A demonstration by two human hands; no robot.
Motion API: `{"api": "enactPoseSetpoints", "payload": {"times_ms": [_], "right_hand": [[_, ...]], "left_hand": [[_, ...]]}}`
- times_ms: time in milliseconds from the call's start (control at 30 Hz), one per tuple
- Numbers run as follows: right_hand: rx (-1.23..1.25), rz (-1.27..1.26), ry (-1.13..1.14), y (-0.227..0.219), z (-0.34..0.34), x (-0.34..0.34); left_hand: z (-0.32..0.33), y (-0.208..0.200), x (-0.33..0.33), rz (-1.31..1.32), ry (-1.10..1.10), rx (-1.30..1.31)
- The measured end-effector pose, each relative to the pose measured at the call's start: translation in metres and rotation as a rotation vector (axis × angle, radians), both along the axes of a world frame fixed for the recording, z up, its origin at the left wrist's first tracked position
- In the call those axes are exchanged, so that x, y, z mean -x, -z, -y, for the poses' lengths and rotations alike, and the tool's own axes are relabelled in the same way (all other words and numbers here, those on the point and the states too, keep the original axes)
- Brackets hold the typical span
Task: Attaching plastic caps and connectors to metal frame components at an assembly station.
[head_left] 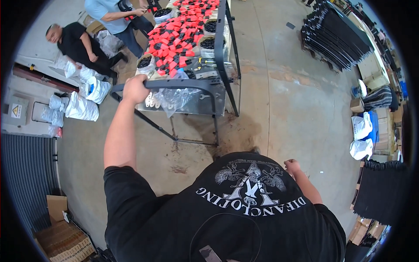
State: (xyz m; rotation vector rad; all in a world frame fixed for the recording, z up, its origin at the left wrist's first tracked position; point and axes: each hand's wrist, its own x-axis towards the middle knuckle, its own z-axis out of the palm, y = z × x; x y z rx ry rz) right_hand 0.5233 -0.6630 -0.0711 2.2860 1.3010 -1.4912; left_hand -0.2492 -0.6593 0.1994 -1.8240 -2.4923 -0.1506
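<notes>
My left hand point(136, 89) is wrapped round the top bar of a black metal tube frame point(179, 83), whose corners are rounded and whose legs reach toward the floor. The left arm stretches forward to it. My right hand point(293, 167) is out at my right side with its fingers curled, and nothing shows in it; part of the hand is hidden. Just beyond the frame stands a workbench point(214, 102) with a big heap of red and black plastic pieces point(170, 41). A clear plastic bag point(174, 98) hangs at its near end, close to the frame.
White tubs of black parts point(211, 43) edge the bench, near a wrench point(204, 96). At left, a person in black point(80, 43) is near white sacks point(83, 107); another in blue point(115, 17) stands at the bench. Stacked black panels point(336, 35) stand far right; cartons point(65, 242) lie lower left.
</notes>
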Motion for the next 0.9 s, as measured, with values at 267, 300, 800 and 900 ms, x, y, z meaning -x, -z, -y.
{"api": "enactPoseSetpoints", "payload": {"times_ms": [267,300,800,900], "right_hand": [[0.042,-0.053,0.164,0.034,-0.074,-0.079],[0.041,-0.034,0.149,0.038,-0.087,-0.087],[0.092,-0.055,0.179,0.06,-0.387,-0.15],[0.034,-0.104,0.139,0.057,-0.43,-0.092]], "left_hand": [[0.009,0.025,-0.065,-0.173,-0.388,-0.547],[0.013,0.043,-0.074,-0.126,-0.468,-0.708],[0.004,0.251,-0.343,1.117,-0.961,0.632],[-0.001,0.296,-0.349,0.889,-0.543,0.786]]}}
